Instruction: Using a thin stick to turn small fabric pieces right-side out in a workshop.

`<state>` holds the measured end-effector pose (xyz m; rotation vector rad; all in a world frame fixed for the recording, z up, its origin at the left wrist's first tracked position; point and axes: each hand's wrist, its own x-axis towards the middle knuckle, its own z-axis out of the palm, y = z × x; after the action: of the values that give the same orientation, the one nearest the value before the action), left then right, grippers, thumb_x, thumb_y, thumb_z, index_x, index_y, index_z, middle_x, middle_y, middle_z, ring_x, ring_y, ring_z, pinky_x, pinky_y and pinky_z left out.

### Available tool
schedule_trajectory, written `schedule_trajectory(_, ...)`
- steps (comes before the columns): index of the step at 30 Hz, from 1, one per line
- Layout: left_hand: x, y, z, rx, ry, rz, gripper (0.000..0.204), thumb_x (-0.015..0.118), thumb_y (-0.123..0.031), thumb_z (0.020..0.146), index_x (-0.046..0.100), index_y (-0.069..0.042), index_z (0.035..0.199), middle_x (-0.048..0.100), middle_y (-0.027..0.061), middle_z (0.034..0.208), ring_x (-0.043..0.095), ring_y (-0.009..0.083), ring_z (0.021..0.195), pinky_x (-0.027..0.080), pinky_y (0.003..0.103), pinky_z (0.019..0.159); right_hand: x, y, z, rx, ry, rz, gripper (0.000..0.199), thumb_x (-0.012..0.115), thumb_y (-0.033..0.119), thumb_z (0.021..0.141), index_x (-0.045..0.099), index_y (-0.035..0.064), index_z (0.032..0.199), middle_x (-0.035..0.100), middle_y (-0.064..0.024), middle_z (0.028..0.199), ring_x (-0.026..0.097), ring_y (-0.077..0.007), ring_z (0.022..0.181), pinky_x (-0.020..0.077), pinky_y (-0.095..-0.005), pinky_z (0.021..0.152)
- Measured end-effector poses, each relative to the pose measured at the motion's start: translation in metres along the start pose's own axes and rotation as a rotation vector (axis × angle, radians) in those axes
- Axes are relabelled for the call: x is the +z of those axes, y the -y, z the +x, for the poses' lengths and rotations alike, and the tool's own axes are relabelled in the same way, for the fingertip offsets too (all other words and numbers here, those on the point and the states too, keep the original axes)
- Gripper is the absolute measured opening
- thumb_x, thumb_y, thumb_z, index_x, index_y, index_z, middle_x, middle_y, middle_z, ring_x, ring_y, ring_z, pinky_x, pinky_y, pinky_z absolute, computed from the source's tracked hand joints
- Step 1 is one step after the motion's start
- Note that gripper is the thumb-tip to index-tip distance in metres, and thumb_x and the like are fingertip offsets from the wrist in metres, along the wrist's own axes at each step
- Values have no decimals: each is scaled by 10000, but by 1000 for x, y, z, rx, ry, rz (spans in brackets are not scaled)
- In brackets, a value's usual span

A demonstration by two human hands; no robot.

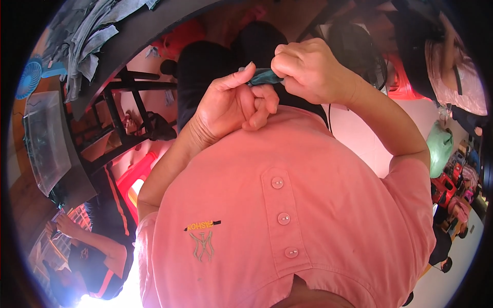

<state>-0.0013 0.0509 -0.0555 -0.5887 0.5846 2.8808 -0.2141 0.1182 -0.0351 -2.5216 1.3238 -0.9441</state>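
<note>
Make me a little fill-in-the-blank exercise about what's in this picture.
1. The left hand and the ____ hand both hold the dark teal piece.
2. Down the pink shirt, ____ round buttons show.
3. The small fan at the far left is ____ in colour.

Missing words: right; three; blue.

A piece of cloth (pixel 265 77) sits between the left hand (pixel 228 102) and the right hand (pixel 310 71), before the shirt (pixel 226 169) and near the lap (pixel 204 64). At the upper left is a table (pixel 136 32), with strips of cloth (pixel 84 43) lying on it. A fan (pixel 29 78) is at the far left, beside those strips. Left of the left forearm is a plastic seat (pixel 134 177), with a co-worker (pixel 105 246) beyond, lower left. Right of the right elbow is a sack (pixel 440 149); another person (pixel 457 82) is at the upper right.
</note>
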Motion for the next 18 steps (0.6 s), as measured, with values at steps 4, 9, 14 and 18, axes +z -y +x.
schedule_trajectory(4, 7, -8, -11, 86, -50, 251, 672, 434, -573, 935, 626, 46, 757, 645, 212, 796, 528, 199, 596, 405, 247, 567, -12, 7, -6, 254, 79, 379, 144, 605, 56, 650, 475, 40, 710, 492, -71, 615, 493, -231, 537, 349, -344, 481)
schedule_trajectory(9, -16, -16, -18, 115, -25, 554, 491, 586, -387, 931, 672, 46, 717, 670, 219, 894, 606, 205, 641, 451, 277, 557, -9, 17, -19, 507, 116, 684, 147, 593, 80, 685, 457, 25, 673, 454, -51, 578, 423, -148, 521, 316, -292, 494)
schedule_trajectory(14, -37, -17, -32, 340, -218, 317, 464, 595, -412, 920, 656, 48, 930, 676, 174, 858, 600, 199, 601, 445, 290, 553, -15, 9, -36, 777, -124, 871, 146, 634, 127, 785, 545, 50, 700, 502, 31, 589, 440, -57, 509, 298, -224, 475)
schedule_trajectory(18, -21, -11, -16, 306, -177, 290, 451, 597, -410, 921, 651, 37, 925, 671, 167, 841, 600, 192, 596, 426, 281, 529, 12, 23, -14, 1228, 33, 1134, 382, 579, 412, 921, 615, 50, 807, 538, -16, 628, 502, -110, 489, 322, -229, 464)
